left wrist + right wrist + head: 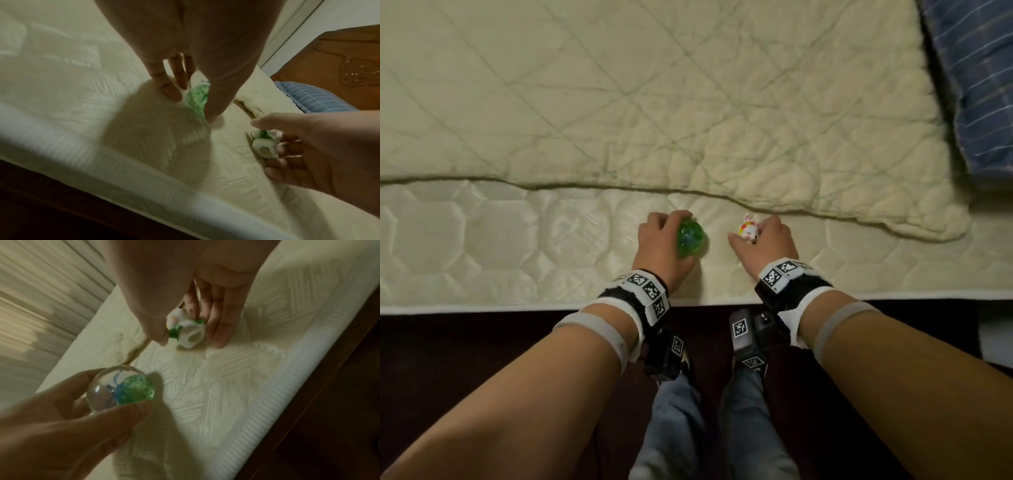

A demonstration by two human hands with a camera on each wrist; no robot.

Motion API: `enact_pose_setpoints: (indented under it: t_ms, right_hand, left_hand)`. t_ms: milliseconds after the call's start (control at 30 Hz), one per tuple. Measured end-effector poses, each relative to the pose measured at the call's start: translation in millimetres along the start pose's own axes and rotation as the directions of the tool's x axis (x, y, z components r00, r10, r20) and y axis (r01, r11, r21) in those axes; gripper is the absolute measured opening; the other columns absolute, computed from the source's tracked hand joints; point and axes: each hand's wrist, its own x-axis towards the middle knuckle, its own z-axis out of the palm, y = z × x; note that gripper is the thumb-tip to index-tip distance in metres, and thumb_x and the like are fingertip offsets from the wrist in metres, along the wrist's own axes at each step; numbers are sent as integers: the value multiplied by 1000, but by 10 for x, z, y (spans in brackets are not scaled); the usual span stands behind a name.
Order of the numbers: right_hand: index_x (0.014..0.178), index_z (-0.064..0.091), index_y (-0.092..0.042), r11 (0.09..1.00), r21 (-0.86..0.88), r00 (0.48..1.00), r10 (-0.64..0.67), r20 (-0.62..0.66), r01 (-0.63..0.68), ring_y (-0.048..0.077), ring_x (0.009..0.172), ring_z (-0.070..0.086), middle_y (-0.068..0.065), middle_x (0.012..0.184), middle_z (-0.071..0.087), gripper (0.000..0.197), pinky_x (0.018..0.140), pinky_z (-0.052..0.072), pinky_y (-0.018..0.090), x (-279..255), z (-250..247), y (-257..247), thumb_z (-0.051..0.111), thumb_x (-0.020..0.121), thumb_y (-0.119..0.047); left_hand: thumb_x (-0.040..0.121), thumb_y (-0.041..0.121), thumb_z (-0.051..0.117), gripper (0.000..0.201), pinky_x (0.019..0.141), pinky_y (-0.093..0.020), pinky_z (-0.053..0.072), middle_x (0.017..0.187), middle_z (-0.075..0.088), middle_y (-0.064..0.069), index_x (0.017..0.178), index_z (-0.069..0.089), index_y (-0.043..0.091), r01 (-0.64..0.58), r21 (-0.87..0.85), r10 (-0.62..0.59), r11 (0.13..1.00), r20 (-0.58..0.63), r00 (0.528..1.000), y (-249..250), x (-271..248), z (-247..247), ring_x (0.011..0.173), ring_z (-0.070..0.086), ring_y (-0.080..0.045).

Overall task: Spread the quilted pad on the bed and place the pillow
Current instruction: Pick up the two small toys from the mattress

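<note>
The cream quilted pad lies over the far part of the white mattress, its near edge running across the view and its corner at the right. A blue checked pillow lies at the far right, also in the left wrist view as the pillow. My left hand grips a clear glass ball with green inside, the ball just above the bare mattress strip. My right hand pinches a small white rabbit figurine, the figurine resting against the mattress.
The mattress front edge runs across below my wrists, with the dark bed frame and my legs under it. A carved wooden headboard stands behind the pillow. A pale curtain hangs beyond the bed.
</note>
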Motion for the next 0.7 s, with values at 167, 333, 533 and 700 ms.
enact_pose_setpoints:
  t_ms: [167,333,533,700]
  right_hand:
    - [93,48,-22,987,157,999,-24,27,19,27,81,61,4,93,58,49,76,53,37,-117,-96,98,74,61,-49]
    - [107,48,-19,896,431,994,103,35,-108,23,85,66,-9,87,59,52,82,58,45,-526,-680,343,82,72,-37]
    - [101,63,-18,811,559,936,313,-163,-174,17,86,67,-3,90,70,40,77,49,28,-1196,-1758,1247,82,74,-41]
    - [89,62,-14,714,610,828,537,-161,-344,16,75,63,-3,78,64,47,63,43,27,-1841,-2251,2416,80,70,-53]
  left_hand:
    - [68,23,81,64,92,-36,47,118,51,-8,126,55,24,5,-63,-2,998,40,999,49,22,18,110,54,-32]
    - [66,27,87,67,85,-23,40,114,56,-4,126,58,22,-92,-44,97,995,137,986,672,-160,-114,106,58,-24]
    - [69,32,88,70,91,-24,39,124,58,-5,131,57,23,-359,-23,348,933,309,885,2151,-404,132,114,58,-24]
    - [67,34,89,71,93,-19,38,126,61,-1,131,58,25,-480,-49,453,876,430,781,3127,-941,848,115,59,-20]
